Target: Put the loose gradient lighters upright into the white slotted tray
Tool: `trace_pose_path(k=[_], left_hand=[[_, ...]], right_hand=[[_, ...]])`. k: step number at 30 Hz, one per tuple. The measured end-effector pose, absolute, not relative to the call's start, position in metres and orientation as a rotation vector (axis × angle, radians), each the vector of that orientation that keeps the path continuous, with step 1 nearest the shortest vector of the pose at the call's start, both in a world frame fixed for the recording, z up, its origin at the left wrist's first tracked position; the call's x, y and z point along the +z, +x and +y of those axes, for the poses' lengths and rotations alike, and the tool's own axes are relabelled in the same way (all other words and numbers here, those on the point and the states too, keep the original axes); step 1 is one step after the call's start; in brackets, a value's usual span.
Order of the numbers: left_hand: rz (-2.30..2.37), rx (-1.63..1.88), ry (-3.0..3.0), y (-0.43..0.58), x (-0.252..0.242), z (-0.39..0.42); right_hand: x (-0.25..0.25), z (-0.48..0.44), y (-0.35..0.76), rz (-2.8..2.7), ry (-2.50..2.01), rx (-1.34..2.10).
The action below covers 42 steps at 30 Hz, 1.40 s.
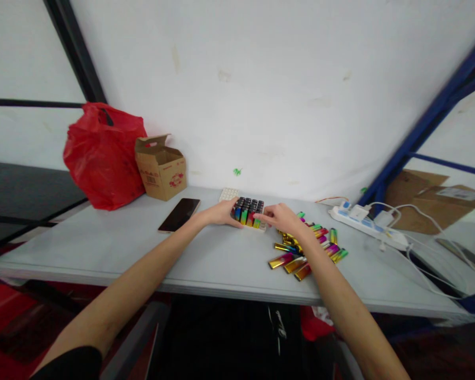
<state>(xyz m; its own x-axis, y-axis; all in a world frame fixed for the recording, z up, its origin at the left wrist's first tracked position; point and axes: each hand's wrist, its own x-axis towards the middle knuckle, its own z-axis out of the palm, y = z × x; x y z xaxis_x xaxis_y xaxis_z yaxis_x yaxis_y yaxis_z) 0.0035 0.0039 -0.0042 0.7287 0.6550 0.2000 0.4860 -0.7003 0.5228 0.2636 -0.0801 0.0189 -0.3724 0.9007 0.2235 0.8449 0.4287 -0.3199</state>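
Note:
A pale tray [262, 228] on the table holds rows of shiny rainbow-coloured tubes [244, 216] standing upright with dark tops. My left hand [222, 212] grips the tray's left side, its thumb along the front. At the right front of the tray, my right hand [277, 215] has its fingers pinched at the top of one of the tubes. Below and beside my right forearm lies a loose pile of the same metallic tubes [282, 260] in gold, green, red and purple. Their exact kind is too small to make out.
Behind my left hand lies a white holed tray [228, 195]. A dark-screened phone [179, 215] rests to the left. An open cardboard box [162, 171] and a red plastic bag [106, 158] stand at the back left. On the right is a power strip [366, 228] with cables.

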Motion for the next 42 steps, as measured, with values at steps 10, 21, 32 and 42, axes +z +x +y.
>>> trace_pose_path(k=[10,21,32,42], left_hand=[[0.949,0.474,2.486,0.003,-0.008,0.006],[0.939,0.515,2.465,0.003,-0.009,0.007],[0.899,0.498,2.47,0.003,-0.002,0.001],[0.911,0.493,2.469,0.003,-0.006,0.004]], right_hand=[[0.018,-0.067,0.335,-2.144,-2.115,-0.025],[0.001,-0.05,0.33,-2.195,-1.985,0.162],[0.0,-0.051,0.338,-2.185,-1.884,0.011],[0.001,-0.056,0.329,-2.352,-1.813,0.267]])
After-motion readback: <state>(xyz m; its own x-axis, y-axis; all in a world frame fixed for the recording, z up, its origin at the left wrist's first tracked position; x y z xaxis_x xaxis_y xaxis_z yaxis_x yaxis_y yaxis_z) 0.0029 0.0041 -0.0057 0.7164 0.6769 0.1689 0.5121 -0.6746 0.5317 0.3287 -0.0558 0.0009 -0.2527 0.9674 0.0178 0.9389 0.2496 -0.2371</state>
